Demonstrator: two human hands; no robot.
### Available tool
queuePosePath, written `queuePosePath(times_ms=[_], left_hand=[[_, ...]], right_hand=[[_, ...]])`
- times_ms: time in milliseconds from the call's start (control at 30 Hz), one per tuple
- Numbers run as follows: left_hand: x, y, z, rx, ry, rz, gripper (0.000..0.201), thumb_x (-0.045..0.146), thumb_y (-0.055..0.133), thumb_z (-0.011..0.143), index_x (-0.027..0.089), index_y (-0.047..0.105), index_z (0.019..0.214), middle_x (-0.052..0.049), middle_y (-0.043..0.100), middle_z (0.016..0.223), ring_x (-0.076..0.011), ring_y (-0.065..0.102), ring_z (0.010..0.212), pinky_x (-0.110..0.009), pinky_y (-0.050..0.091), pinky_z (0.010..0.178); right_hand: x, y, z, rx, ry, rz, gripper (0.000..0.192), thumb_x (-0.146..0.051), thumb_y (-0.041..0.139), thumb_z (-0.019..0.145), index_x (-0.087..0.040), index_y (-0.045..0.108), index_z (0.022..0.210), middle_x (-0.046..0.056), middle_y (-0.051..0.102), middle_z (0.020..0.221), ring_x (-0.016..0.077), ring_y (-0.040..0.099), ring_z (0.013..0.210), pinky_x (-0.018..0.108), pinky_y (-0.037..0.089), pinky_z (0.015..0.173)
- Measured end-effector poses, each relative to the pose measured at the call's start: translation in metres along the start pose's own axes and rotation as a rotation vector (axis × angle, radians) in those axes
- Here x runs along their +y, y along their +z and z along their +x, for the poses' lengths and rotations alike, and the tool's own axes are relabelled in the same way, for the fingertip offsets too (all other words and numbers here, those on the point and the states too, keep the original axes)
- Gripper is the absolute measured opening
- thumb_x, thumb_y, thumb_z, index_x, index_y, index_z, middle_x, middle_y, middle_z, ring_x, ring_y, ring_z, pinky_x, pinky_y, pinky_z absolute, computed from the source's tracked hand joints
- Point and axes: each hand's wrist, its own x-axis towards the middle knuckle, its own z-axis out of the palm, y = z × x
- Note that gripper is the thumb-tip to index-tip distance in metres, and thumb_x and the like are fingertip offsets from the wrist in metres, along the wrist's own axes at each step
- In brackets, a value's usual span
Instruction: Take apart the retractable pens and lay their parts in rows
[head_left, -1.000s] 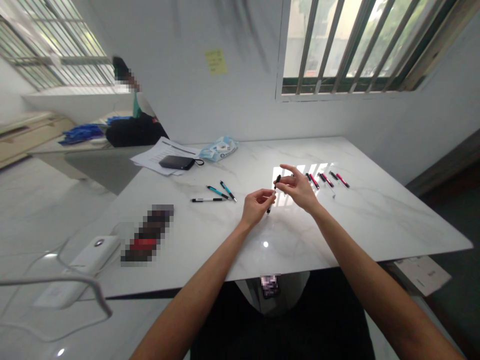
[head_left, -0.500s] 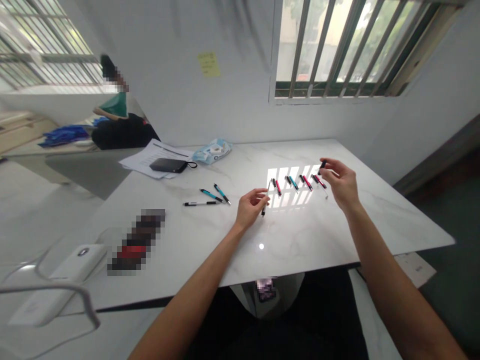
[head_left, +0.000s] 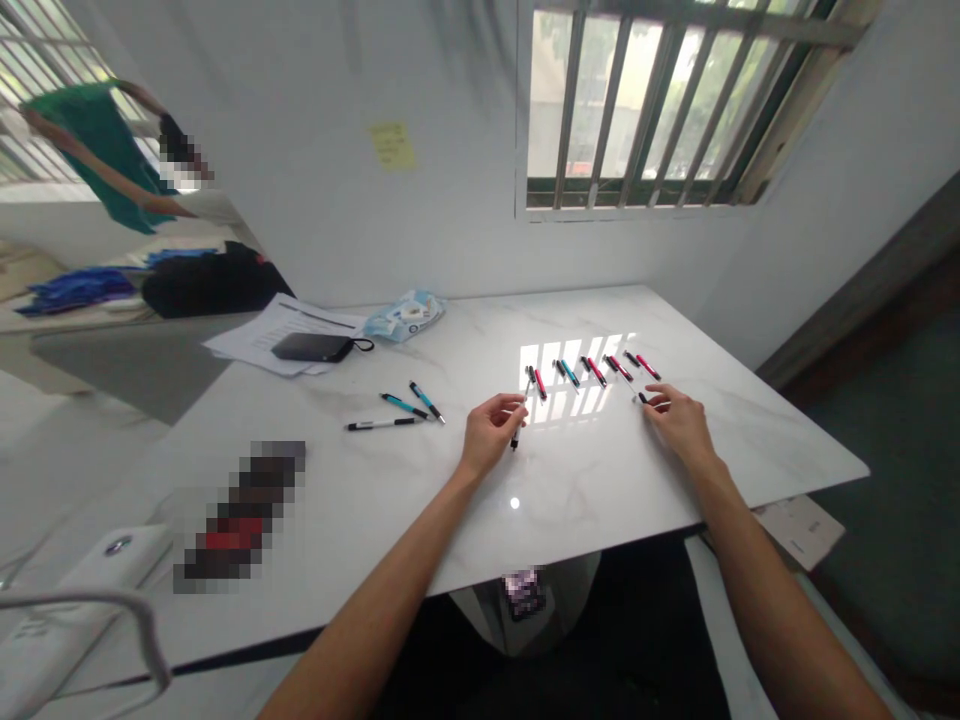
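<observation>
Left hand (head_left: 486, 436) pinches a dark pen barrel (head_left: 517, 432) between thumb and fingertips, just above the tabletop (head_left: 570, 480). Barrel's long axis runs near-far, its lower tip toward the person. Right hand (head_left: 681, 422) lies low on the tabletop, fingertips closed on a small black cap (head_left: 643, 398) at the near end of a row of pens (head_left: 589, 370). Pens slim, glossy, red, teal and black. Tabletop white, marbled, shiny.

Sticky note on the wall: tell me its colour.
Yellow; the sticky note shows best in the head view.
</observation>
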Motion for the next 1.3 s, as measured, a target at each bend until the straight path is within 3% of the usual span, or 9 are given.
queuePosePath(times_ms=[233,367,467,633,767,933,1100,1167,1300], left_hand=[[-0.001,0.002,-0.002,-0.012,0.007,0.007,0.030,0.039,0.081,0.080,0.017,0.078,0.099,-0.006,0.076,0.085,-0.0161,0.072,0.071,-0.027,0.057,0.069],[0.000,0.000,-0.001,0.002,0.006,-0.009,0.034,0.042,0.083,0.079,0.017,0.078,0.101,-0.007,0.078,0.086,-0.0171,0.073,0.074,-0.028,0.059,0.071],[-0.001,-0.001,0.000,0.003,-0.003,-0.040,0.037,0.043,0.086,0.076,0.016,0.077,0.101,-0.007,0.079,0.087,-0.0182,0.075,0.077,-0.030,0.060,0.074],[-0.003,0.000,-0.002,-0.013,0.008,-0.034,0.038,0.046,0.086,0.077,0.016,0.077,0.099,-0.007,0.079,0.085,-0.0193,0.075,0.077,-0.030,0.060,0.074],[-0.002,-0.001,-0.007,-0.051,0.051,0.052,0.034,0.046,0.084,0.080,0.017,0.077,0.097,-0.007,0.078,0.085,-0.0187,0.074,0.077,-0.028,0.058,0.068],[0.002,-0.001,-0.010,-0.047,0.098,0.146,0.028,0.043,0.080,0.083,0.018,0.075,0.096,-0.005,0.077,0.084,-0.0171,0.072,0.075,-0.027,0.055,0.068],[0.004,-0.001,-0.007,-0.041,0.119,0.149,0.021,0.036,0.066,0.091,0.019,0.073,0.101,0.001,0.067,0.076,-0.0130,0.063,0.068,-0.024,0.049,0.066],[0.006,-0.002,-0.006,-0.014,0.095,0.082,0.020,0.035,0.062,0.092,0.019,0.071,0.100,0.003,0.058,0.069,-0.0115,0.055,0.062,-0.023,0.044,0.061],[0.010,-0.004,-0.003,0.020,0.026,-0.046,0.027,0.043,0.070,0.088,0.019,0.071,0.098,0.005,0.051,0.065,-0.0094,0.045,0.055,-0.023,0.037,0.055]], right_hand=[[0.003,0.002,0.000,-0.031,-0.019,-0.022,0.037,-0.029,0.066,0.082,-0.022,0.076,0.117,0.005,0.081,0.090,0.0214,0.075,0.077,0.035,0.057,0.084],[-0.011,-0.004,-0.004,0.010,-0.055,0.025,0.036,-0.038,0.067,0.085,-0.022,0.077,0.115,0.007,0.081,0.096,0.0215,0.074,0.077,0.037,0.056,0.085],[-0.044,-0.001,-0.012,-0.001,-0.111,0.184,0.035,-0.047,0.068,0.088,-0.022,0.080,0.109,0.007,0.081,0.094,0.0218,0.073,0.077,0.037,0.056,0.082],[-0.121,0.024,-0.035,-0.228,-0.270,0.429,0.033,-0.052,0.069,0.090,-0.022,0.082,0.096,0.007,0.082,0.094,0.0211,0.072,0.077,0.035,0.056,0.076],[-0.157,0.046,-0.044,-0.350,-0.296,0.565,0.029,-0.049,0.071,0.090,-0.022,0.081,0.093,0.006,0.081,0.093,0.0208,0.072,0.080,0.034,0.056,0.078],[-0.164,0.055,-0.041,-0.413,-0.233,0.716,0.031,-0.049,0.075,0.084,-0.019,0.078,0.084,0.006,0.080,0.088,0.0206,0.071,0.082,0.032,0.055,0.077],[-0.167,0.046,-0.038,-0.235,-0.087,0.943,0.031,-0.047,0.072,0.085,-0.018,0.077,0.096,0.008,0.078,0.106,0.0187,0.071,0.090,0.031,0.057,0.079],[-0.168,0.043,-0.041,-0.198,-0.079,0.937,0.032,-0.046,0.072,0.086,-0.019,0.078,0.102,0.008,0.078,0.107,0.0186,0.071,0.089,0.032,0.058,0.080],[-0.166,0.047,-0.056,-0.268,-0.196,0.766,0.030,-0.045,0.069,0.090,-0.021,0.082,0.101,0.008,0.079,0.102,0.0201,0.070,0.086,0.034,0.060,0.079]])
